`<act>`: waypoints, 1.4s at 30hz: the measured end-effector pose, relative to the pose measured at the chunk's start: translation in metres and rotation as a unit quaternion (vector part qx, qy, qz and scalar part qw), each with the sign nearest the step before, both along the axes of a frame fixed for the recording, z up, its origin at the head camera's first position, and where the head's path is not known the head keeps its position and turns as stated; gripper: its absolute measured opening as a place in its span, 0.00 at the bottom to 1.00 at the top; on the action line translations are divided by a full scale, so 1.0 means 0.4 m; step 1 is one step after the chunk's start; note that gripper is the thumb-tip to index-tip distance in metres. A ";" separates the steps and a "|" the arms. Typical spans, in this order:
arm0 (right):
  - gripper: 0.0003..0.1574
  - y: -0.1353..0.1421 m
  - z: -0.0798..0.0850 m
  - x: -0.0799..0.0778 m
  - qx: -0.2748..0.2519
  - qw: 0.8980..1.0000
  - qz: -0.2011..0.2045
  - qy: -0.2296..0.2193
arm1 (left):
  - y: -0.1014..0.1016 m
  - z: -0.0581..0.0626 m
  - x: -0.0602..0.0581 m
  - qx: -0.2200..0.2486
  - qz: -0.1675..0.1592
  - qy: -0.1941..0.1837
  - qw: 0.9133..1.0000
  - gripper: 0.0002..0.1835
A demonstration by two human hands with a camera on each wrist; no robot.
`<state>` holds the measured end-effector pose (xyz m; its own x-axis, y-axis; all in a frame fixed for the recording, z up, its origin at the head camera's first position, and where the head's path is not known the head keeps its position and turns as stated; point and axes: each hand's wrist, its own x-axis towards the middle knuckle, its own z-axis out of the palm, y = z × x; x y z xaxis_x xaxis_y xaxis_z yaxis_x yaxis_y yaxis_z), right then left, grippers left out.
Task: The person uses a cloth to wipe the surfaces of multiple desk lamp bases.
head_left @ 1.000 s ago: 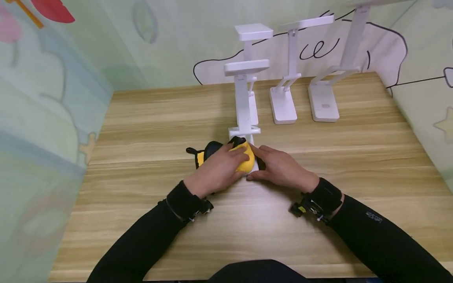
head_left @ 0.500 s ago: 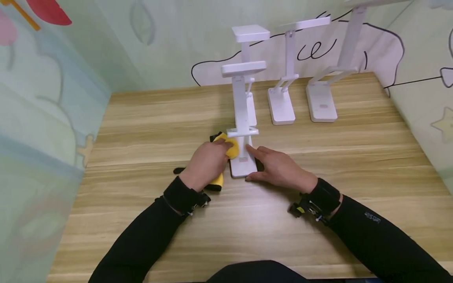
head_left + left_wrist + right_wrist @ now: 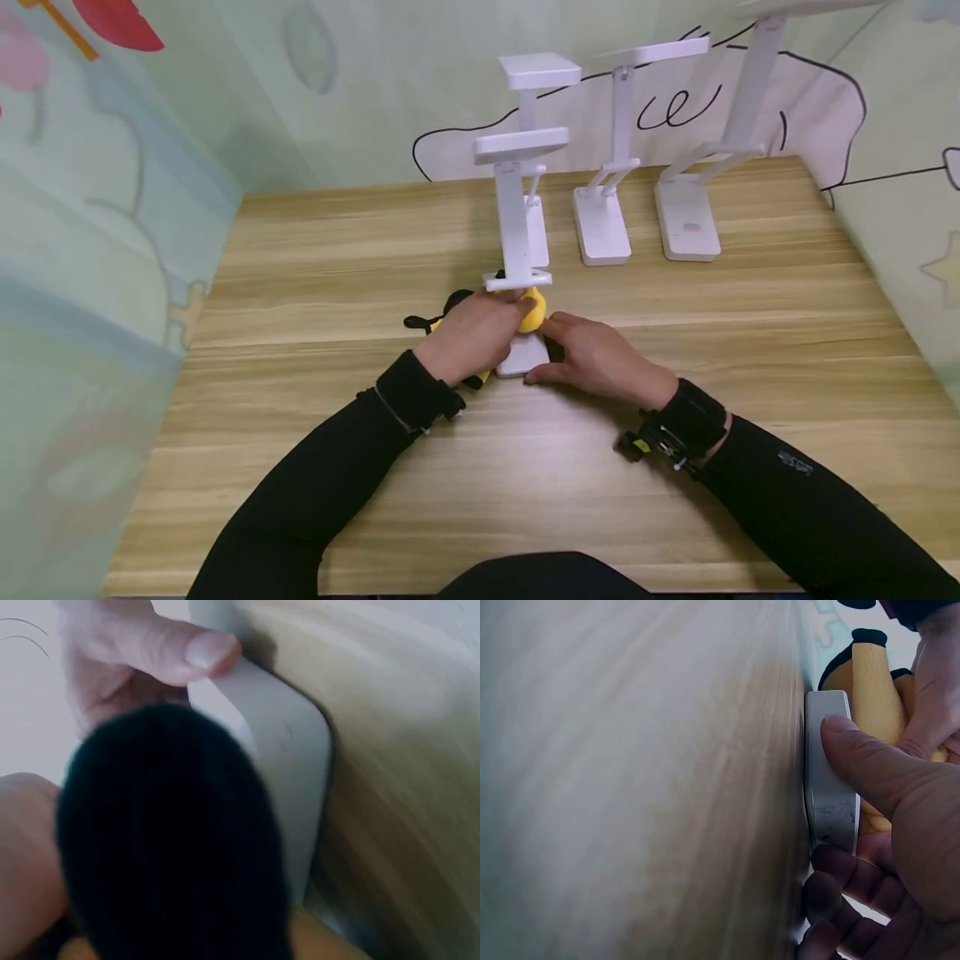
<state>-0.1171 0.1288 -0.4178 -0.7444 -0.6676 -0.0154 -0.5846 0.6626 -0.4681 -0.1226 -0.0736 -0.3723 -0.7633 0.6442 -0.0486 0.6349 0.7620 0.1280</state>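
A white desk lamp (image 3: 513, 221) stands upright near the middle of the table. My left hand (image 3: 476, 332) grips a yellow cloth with black trim (image 3: 534, 312) and presses it on top of the lamp's base (image 3: 522, 358), under the hinge. Part of that cloth hangs off the base's left side, partly hidden by the hand. With my right hand (image 3: 600, 357) I hold the base by its right side, the thumb at its front corner. In the right wrist view the thumb (image 3: 870, 761) lies along the base's edge. A dark, blurred part of the cloth (image 3: 172, 840) covers much of the left wrist view.
Behind the held lamp stands another white lamp (image 3: 537, 233). Two more, a middle lamp (image 3: 602, 229) and a right-hand lamp (image 3: 688, 221), stand at the back right. A patterned wall (image 3: 337, 100) borders the wooden table (image 3: 315, 275) at the back and sides.
My left hand shifted left off the base with the cloth, then came back right and further up onto it, under the hinge. The right hand and the lamp stay in place.
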 end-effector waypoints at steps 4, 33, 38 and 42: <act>0.44 -0.005 0.000 0.002 0.012 1.000 -0.005 0.000 | -0.020 -0.005 -0.001 -0.011 0.007 -0.002 1.000 0.23; 0.56 -0.011 0.009 0.004 0.029 1.000 -0.001 0.012 | -0.154 0.034 0.058 0.051 0.064 -0.110 0.991 0.22; 0.57 -0.010 0.012 0.003 0.028 1.000 -0.010 0.003 | -0.121 0.059 0.072 0.091 0.054 -0.110 0.988 0.20; 0.59 0.004 0.015 0.004 0.012 0.999 -0.028 -0.037 | -0.097 0.060 0.079 0.121 0.051 -0.093 0.987 0.20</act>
<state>-0.1156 0.1305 -0.4117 -0.7764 -0.6242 -0.0874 -0.5113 0.7048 -0.4918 -0.0910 -0.1123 -0.3483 -0.8174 0.5740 -0.0481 0.5048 0.7541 0.4202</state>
